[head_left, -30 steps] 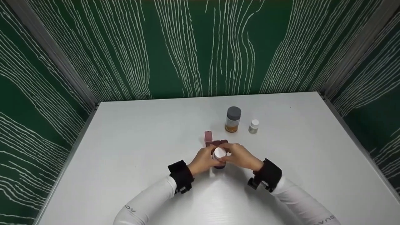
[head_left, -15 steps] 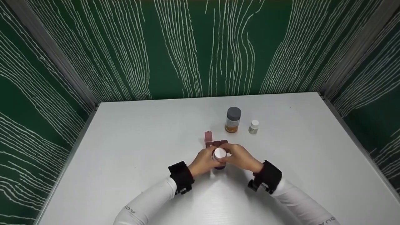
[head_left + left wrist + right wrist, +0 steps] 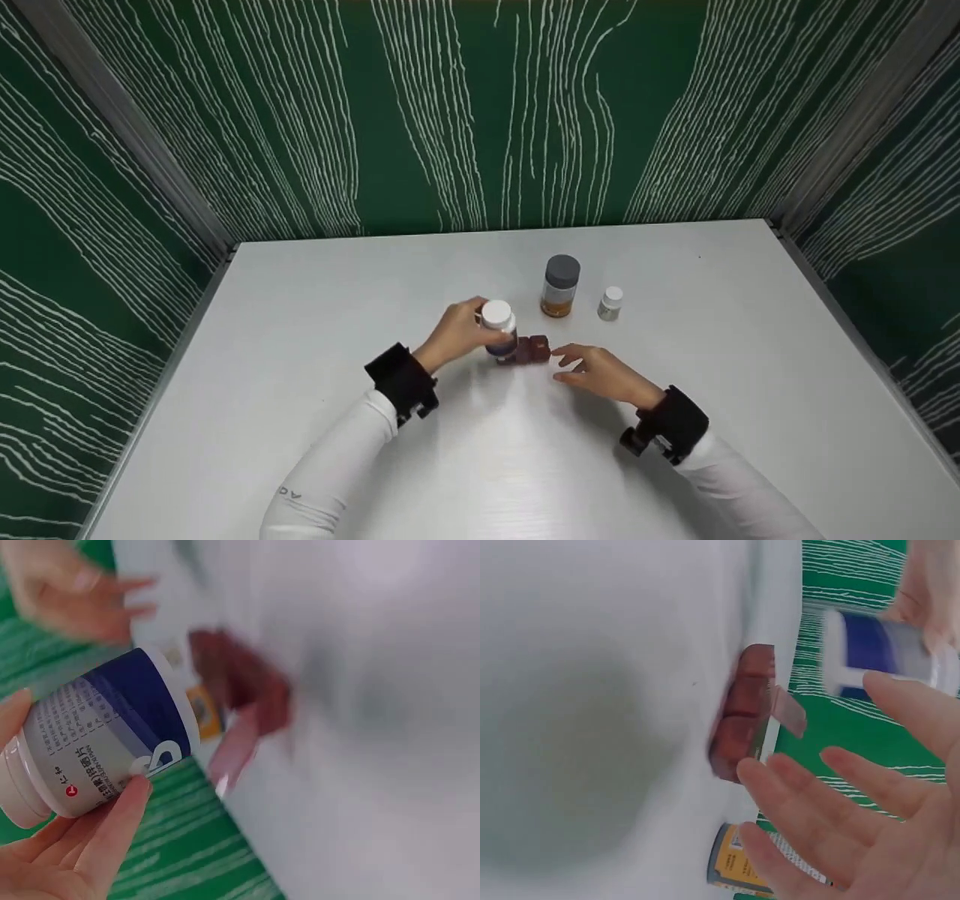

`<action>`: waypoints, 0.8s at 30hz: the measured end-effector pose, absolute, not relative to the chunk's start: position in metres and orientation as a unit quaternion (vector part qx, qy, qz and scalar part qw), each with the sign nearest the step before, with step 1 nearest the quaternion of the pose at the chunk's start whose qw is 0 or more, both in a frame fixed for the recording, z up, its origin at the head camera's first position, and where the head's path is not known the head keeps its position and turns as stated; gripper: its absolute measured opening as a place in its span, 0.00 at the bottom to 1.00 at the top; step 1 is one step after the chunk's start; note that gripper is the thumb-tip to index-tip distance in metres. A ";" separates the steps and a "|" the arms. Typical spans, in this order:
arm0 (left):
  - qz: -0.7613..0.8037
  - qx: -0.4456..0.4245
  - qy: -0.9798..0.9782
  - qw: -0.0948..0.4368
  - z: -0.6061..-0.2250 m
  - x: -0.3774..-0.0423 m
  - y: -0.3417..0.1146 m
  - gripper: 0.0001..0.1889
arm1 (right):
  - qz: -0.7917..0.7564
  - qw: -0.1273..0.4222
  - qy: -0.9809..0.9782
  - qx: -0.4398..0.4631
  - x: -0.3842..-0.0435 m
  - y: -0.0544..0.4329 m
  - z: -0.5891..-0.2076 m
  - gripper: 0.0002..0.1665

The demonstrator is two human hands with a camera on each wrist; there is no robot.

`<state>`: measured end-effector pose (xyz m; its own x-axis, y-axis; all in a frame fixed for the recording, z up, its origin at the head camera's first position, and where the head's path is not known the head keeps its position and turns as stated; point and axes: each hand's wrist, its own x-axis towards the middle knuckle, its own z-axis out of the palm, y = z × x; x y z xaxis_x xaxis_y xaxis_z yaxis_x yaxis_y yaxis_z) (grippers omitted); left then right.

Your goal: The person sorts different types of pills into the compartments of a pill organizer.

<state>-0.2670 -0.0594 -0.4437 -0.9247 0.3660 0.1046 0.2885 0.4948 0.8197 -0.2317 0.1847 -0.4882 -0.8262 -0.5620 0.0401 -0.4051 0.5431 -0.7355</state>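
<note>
My left hand (image 3: 457,335) grips a white pill bottle (image 3: 500,339) with a blue and grey label, its white cap on. The bottle is raised off the table, as the left wrist view also shows. Below and behind it lies a dark red pill organizer (image 3: 534,349), its left part hidden by the bottle in the head view. One pink lid (image 3: 789,712) of the organizer stands open in the right wrist view. My right hand (image 3: 604,375) holds nothing; its fingers are loosely spread just beyond the organizer's right end.
Behind the organizer stands a clear jar (image 3: 560,286) with a grey lid and an orange lower part. A small white bottle (image 3: 610,304) stands to its right. Green walls with white lines (image 3: 480,112) rise along the white table's (image 3: 300,300) back and sides.
Both hands were together on the pill bottle. My left hand has carried it left and away from me; the right hand has let go and moved right.
</note>
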 end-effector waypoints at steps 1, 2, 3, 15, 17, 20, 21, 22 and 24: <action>0.465 0.183 0.866 0.031 -0.438 -0.275 -0.062 0.26 | -0.380 0.103 0.876 -0.278 -0.232 0.186 -0.490 0.24; 0.463 0.178 0.868 0.019 -0.433 -0.283 -0.063 0.25 | -0.373 0.105 0.878 -0.280 -0.231 0.187 -0.491 0.23; 0.458 0.172 0.872 0.006 -0.430 -0.291 -0.064 0.25 | -0.368 0.107 0.879 -0.282 -0.231 0.188 -0.493 0.23; 0.422 0.145 0.893 -0.061 -0.577 -0.438 -0.065 0.33 | -0.356 0.097 0.887 -0.275 -0.224 0.188 -0.503 0.18; 0.409 0.141 0.899 -0.070 -0.646 -0.492 -0.065 0.37 | -0.355 0.097 0.888 -0.276 -0.223 0.189 -0.503 0.17; 0.388 0.130 0.910 -0.070 -0.700 -0.535 -0.063 0.42 | -0.352 0.100 0.890 -0.273 -0.224 0.190 -0.504 0.17; 0.382 0.127 0.913 -0.074 -0.710 -0.543 -0.061 0.43 | -0.351 0.100 0.891 -0.271 -0.224 0.190 -0.504 0.17; 0.380 0.125 0.914 -0.074 -0.717 -0.549 -0.059 0.43 | -0.349 0.099 0.892 -0.271 -0.225 0.190 -0.503 0.17; 0.379 0.125 0.914 -0.071 -0.720 -0.554 -0.055 0.43 | -0.345 0.090 0.894 -0.271 -0.226 0.190 -0.502 0.15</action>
<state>-0.5537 -0.0546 -0.7203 -0.9587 0.1747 0.2246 0.2824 0.6819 0.6747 -0.2263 0.1902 -0.5024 -0.8374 -0.5460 0.0258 -0.4217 0.6154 -0.6659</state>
